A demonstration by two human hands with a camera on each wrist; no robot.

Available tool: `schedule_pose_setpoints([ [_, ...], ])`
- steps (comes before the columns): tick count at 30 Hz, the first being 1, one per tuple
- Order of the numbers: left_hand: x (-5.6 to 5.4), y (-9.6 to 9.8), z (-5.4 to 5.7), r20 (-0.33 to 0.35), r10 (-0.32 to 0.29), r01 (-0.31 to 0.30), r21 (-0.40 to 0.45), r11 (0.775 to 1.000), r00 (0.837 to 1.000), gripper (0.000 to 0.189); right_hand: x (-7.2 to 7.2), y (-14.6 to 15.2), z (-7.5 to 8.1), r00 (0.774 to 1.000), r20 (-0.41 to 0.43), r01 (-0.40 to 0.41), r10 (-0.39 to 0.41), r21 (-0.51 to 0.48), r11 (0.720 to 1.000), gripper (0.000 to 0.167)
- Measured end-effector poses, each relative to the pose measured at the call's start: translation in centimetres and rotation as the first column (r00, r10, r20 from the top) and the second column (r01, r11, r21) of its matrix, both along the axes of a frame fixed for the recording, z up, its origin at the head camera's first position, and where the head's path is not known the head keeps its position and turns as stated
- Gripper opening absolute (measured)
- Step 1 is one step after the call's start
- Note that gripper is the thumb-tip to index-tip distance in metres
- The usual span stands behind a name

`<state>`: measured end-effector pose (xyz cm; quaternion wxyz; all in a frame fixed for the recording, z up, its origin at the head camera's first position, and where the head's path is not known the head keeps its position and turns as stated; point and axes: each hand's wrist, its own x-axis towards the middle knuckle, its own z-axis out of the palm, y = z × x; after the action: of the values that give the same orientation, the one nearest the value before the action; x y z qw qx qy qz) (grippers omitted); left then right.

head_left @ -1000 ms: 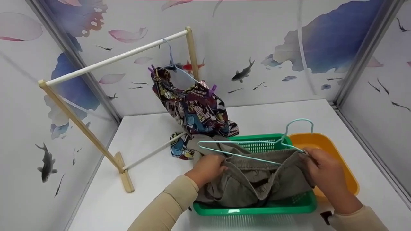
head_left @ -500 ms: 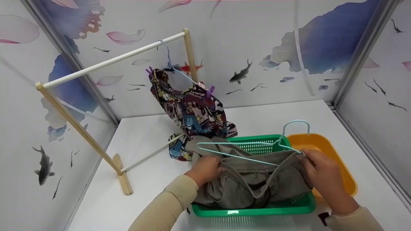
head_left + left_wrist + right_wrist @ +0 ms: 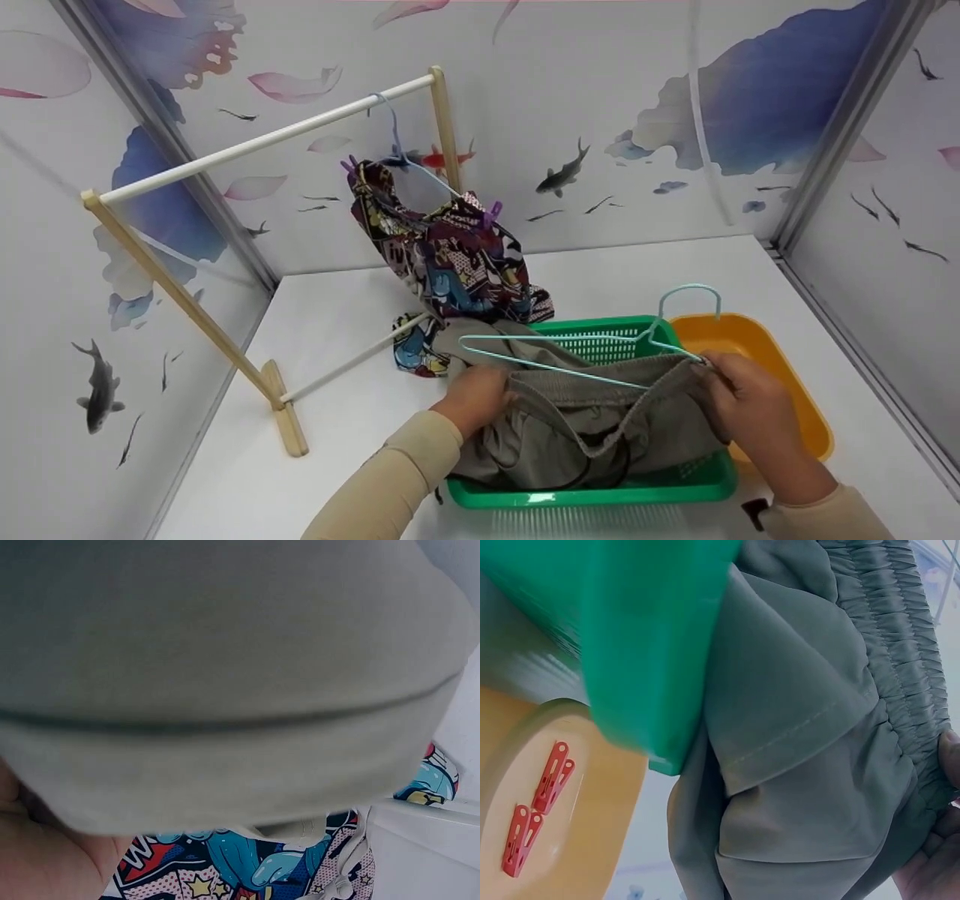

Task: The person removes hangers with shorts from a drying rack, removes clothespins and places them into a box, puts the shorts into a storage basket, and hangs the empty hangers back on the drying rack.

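Grey-brown pants [image 3: 540, 442] with a gathered elastic waistband [image 3: 889, 622] lie over the green basket [image 3: 600, 495]. My left hand [image 3: 476, 397] grips the left side of the waistband in the head view; in the left wrist view a sleeve hides most of that hand. At the right end of the waistband, my right hand [image 3: 754, 409] pinches the cloth together with one end of a light-blue hanger [image 3: 555, 337]. The hanger's other end reaches left above the waistband, its hook upward, and its lower wire passes behind the front waist edge.
Patterned clothing [image 3: 457, 262] hangs from a hanger with purple clips on the wood-and-white rack [image 3: 277, 135] at back left. An orange tray [image 3: 757, 330] holding red clothespins [image 3: 553, 778] stands right of the basket. Printed panels [image 3: 600, 75] enclose the table.
My left hand has shifted slightly left, drawing the waistband opening a bit wider. The right hand keeps its hold on the waistband and the hanger end.
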<state>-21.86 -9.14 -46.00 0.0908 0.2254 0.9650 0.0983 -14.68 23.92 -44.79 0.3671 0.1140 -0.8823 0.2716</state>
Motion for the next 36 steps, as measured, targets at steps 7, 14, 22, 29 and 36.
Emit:
schedule_pose_setpoints([
  [7,0.4,-0.5,0.6,-0.017,0.009,-0.008,0.041,0.999,1.000,0.021,-0.1,0.1,0.0,1.000,0.003,-0.024,0.025,-0.024,0.999,0.024],
  [14,1.3,-1.1,1.1,-0.154,-0.016,0.029,0.085,0.996,0.988,0.019,-0.2,0.1,0.1,1.000,0.025,-0.010,0.010,-0.014,1.000,0.023],
  [22,2.5,-1.7,1.7,-0.334,-0.010,0.044,0.095,0.994,0.942,0.018,-0.5,0.1,0.4,0.999,0.048,0.000,0.000,-0.016,1.000,0.024],
  [29,3.2,-1.5,2.5,-0.567,-0.032,0.122,0.123,0.985,0.823,0.018,-0.6,0.1,0.5,0.997,0.077,0.030,-0.029,-0.001,1.000,0.022],
  [36,3.6,-1.6,3.5,-0.693,0.028,0.130,0.174,0.976,0.721,0.018,-0.8,0.0,0.5,0.998,0.062,0.013,-0.013,0.002,1.000,0.023],
])
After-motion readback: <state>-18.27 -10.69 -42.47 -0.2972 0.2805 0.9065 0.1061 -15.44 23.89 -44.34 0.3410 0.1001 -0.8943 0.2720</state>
